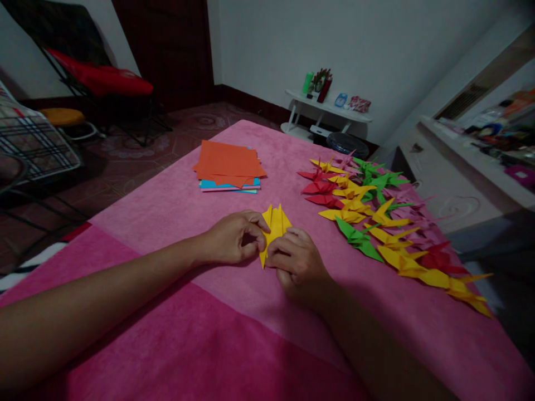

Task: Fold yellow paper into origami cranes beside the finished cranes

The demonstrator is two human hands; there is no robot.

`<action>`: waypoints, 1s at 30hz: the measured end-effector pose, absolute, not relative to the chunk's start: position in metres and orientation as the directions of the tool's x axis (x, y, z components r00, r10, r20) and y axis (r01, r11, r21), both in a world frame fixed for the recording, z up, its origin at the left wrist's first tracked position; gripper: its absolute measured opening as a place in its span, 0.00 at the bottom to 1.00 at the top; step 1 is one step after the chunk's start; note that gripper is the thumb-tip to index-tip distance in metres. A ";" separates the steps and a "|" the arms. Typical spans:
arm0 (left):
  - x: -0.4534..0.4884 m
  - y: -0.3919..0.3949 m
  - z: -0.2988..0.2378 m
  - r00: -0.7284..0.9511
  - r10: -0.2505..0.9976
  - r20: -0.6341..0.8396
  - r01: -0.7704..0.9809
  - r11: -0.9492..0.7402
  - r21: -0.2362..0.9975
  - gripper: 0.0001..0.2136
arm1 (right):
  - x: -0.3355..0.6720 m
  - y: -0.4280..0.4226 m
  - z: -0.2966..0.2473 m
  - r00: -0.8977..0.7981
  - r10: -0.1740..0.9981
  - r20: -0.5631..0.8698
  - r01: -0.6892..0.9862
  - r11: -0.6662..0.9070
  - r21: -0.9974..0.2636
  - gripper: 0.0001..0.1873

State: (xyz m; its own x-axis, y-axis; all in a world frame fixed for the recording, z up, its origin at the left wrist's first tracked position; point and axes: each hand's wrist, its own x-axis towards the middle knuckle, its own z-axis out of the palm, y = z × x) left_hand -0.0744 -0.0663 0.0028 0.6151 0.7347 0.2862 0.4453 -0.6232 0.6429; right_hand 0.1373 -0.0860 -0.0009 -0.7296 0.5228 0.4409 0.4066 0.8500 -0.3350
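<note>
A partly folded piece of yellow origami paper (276, 223) is between my hands, just above or on the pink cloth. It has two narrow points at the far end and a sharp tip toward me. My left hand (240, 236) pinches its left edge between thumb and fingers. From the right, my right hand (298, 264) grips the lower part, its fingers covering much of that side. Beyond my hands lies a stack of square paper (229, 161), orange on top with blue and pale sheets below. Rows of folded paper cranes (355, 206) in yellow, red, green and pink rest to the right.
The table wears a pink cloth (159, 217) in lighter and darker shades. Past its far edge stands a white side table (330, 106) with bottles and small items. A red folding chair (100, 78) is at the left, a cluttered counter (472, 161) at the right.
</note>
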 end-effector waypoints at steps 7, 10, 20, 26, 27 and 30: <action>-0.066 -0.070 0.003 0.541 0.796 0.271 0.509 -0.567 0.648 0.06 | 0.135 -0.089 0.001 -0.780 0.430 0.455 0.341 0.901 -0.268 0.13; -0.067 -0.069 0.000 0.536 0.802 0.264 0.508 -0.557 0.657 0.07 | 0.135 -0.090 0.001 -0.790 0.407 0.458 0.307 0.910 -0.280 0.12; -0.076 -0.064 0.004 0.632 0.749 0.199 0.561 -0.619 0.550 0.24 | 0.138 -0.085 -0.009 -0.619 0.632 0.466 0.509 0.775 -0.375 0.17; -0.082 -0.061 0.005 0.677 0.720 0.155 0.523 -0.618 0.587 0.34 | 0.128 -0.098 -0.004 -0.759 0.465 0.456 0.357 0.882 -0.308 0.14; -0.083 -0.059 0.005 0.697 0.700 0.153 0.496 -0.626 0.602 0.33 | 0.127 -0.100 -0.003 -0.772 0.445 0.455 0.319 0.889 -0.328 0.14; -0.088 -0.055 0.006 0.740 0.649 0.177 0.410 -0.643 0.647 0.22 | 0.128 -0.104 -0.002 -0.796 0.411 0.445 0.215 0.878 -0.427 0.13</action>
State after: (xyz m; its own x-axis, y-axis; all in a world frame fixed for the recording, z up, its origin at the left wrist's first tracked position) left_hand -0.0877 -0.0554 0.0059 0.7396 0.6493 0.1773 0.4097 -0.6433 0.6468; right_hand 0.1277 -0.1038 -0.0023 -0.7957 0.4111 0.4449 0.2149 0.8782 -0.4272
